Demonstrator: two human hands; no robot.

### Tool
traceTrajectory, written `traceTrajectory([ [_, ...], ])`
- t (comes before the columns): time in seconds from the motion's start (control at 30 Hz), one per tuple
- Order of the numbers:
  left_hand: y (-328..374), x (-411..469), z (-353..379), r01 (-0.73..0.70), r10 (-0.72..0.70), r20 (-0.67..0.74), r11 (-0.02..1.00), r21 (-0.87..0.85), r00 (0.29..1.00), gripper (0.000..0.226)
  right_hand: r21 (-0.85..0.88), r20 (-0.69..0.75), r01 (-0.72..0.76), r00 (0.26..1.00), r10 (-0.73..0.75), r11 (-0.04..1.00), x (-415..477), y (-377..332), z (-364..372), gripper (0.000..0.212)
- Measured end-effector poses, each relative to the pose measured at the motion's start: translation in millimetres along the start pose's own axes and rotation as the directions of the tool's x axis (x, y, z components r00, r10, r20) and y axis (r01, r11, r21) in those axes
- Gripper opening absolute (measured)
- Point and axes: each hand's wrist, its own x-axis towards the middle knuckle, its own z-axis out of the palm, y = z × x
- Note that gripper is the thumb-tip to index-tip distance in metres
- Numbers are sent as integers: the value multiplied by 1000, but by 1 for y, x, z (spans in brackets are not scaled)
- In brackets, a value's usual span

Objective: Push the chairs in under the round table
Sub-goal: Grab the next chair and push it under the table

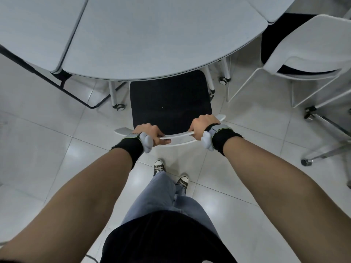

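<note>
A chair with a black seat [171, 101] and a white backrest [179, 134] stands straight ahead of me. The front of its seat lies under the curved edge of the pale grey round table [152, 40]. My left hand [150, 132] grips the backrest's top edge left of centre. My right hand [203, 125] grips it near the right end. Both wrists wear black bands with grey devices. A second white chair [311, 48] with a black seat stands at the right, pulled out from the table.
White table legs on castors [119, 107] flank the black seat on both sides. A black metal frame [62, 86] runs across the floor at the left. More castor legs [311, 114] stand at the far right. My feet are on glossy white floor tiles behind the chair.
</note>
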Motion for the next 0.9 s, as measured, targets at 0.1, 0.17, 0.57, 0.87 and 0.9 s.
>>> traceTrajectory([
  [0.1,6,8,-5,-11,11,-10,999,-30,1000,75,-5,0,-6,1000,6,1000,6,12,-8,33],
  [0.17,6,16,-9,-31,30,-35,998,-50,999,75,-5,0,-13,1000,13,1000,13,20,-14,31],
  [0.57,1,65,-56,-47,41,-52,992,-115,998,69,-42,15,3,1000,-2,999,59,48,-61,33],
  [0.87,-5,105,-97,21,-20,13,987,-162,1000,69,-37,56,13,998,-11,999,95,64,-104,37],
  [0.9,-5,106,-99,27,-23,27,987,-161,999,68,-38,61,10,998,-7,999,95,65,-105,38],
])
